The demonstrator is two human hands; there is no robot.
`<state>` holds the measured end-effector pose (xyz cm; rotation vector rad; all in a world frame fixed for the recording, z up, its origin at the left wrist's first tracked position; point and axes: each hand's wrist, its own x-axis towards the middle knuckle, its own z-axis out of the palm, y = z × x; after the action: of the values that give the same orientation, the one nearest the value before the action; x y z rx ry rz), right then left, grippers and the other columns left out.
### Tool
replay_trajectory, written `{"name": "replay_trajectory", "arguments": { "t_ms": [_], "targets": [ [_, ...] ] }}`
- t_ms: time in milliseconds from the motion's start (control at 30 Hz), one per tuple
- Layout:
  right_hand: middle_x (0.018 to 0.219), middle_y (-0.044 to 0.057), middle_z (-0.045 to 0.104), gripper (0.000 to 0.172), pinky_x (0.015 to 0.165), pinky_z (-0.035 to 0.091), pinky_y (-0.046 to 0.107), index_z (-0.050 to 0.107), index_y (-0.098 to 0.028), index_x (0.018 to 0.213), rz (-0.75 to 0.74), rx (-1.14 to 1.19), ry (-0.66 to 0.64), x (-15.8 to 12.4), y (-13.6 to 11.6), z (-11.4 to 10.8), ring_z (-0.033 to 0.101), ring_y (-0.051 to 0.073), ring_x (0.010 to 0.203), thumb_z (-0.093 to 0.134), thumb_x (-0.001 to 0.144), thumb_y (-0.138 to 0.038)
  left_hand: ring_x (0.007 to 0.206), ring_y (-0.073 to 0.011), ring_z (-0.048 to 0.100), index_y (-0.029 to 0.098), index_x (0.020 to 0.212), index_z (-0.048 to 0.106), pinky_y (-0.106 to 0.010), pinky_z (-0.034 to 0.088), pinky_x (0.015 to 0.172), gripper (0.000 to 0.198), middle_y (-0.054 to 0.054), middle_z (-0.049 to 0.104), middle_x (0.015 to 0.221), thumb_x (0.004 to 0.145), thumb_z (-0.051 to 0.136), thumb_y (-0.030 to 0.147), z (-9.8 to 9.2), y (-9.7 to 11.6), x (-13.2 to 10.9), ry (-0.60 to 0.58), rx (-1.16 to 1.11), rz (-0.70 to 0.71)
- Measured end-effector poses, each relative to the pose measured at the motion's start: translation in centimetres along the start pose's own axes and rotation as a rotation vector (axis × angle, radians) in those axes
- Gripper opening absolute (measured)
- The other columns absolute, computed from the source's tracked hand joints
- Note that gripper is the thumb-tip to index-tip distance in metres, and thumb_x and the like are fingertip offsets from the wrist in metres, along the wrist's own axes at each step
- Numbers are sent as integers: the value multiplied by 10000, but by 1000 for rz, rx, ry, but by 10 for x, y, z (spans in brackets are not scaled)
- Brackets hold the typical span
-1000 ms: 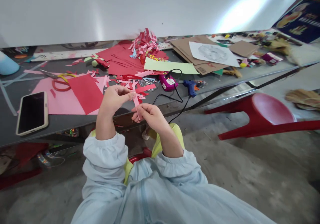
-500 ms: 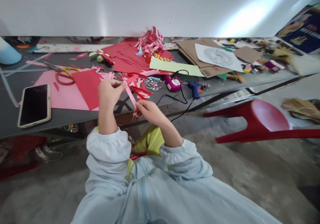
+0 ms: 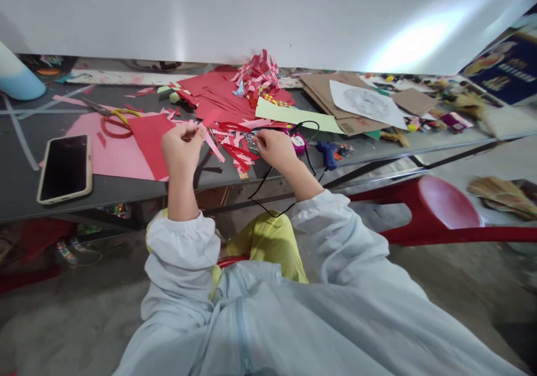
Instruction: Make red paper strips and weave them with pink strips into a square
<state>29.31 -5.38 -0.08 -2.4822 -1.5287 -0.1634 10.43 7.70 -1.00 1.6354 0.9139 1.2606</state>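
My left hand [image 3: 183,150] is raised over the table's near side, thumb and fingers pinched on the upper end of a pink paper strip [image 3: 215,145]. The strip slants down to the right, its lower end free. My right hand [image 3: 277,150] reaches over the clear dish of small shiny bits [image 3: 251,140], partly covering it. Its fingers are drawn together at the dish; whatever they grip is hidden. Between the hands lie loose red and pink paper strips [image 3: 239,155]. Beyond my right hand sits a purple device [image 3: 299,142] with a black cable.
At left are a phone [image 3: 65,168], pink sheet [image 3: 113,160], red sheet [image 3: 151,141] and scissors [image 3: 117,124]. Behind lie red paper [image 3: 224,104], a pale green strip [image 3: 297,116] and cardboard [image 3: 319,93]. A blue glue gun [image 3: 327,155] rests near the edge; a red chair [image 3: 403,197] stands right.
My right hand has let go of the pink strip's lower end and moved right and forward to the clear dish. My left hand still holds the strip. The view has shifted slightly.
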Motion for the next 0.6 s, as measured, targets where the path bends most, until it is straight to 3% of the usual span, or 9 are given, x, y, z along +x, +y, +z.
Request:
{"name": "replay_trajectory", "arguments": {
  "t_ms": [200,600],
  "targets": [
    [1147,225,679,334,944,423,398,661,-52,1138,-91,-163,13,23,10,2,598,332,1085,434,916,-156,669,-172,664,183,720,707,-275,493,632,142,-34,707,685,740,712,324,-4,8,-4,-16,121,-28],
    [1228,196,655,387,903,400,380,644,-57,1191,-203,-287,-78,45,20,9,523,318,1121,380,909,-87,700,-174,674,181,748,730,-286,496,700,118,-40,743,741,763,691,291,-16,18,-7,-32,188,-12]
  ]
}}
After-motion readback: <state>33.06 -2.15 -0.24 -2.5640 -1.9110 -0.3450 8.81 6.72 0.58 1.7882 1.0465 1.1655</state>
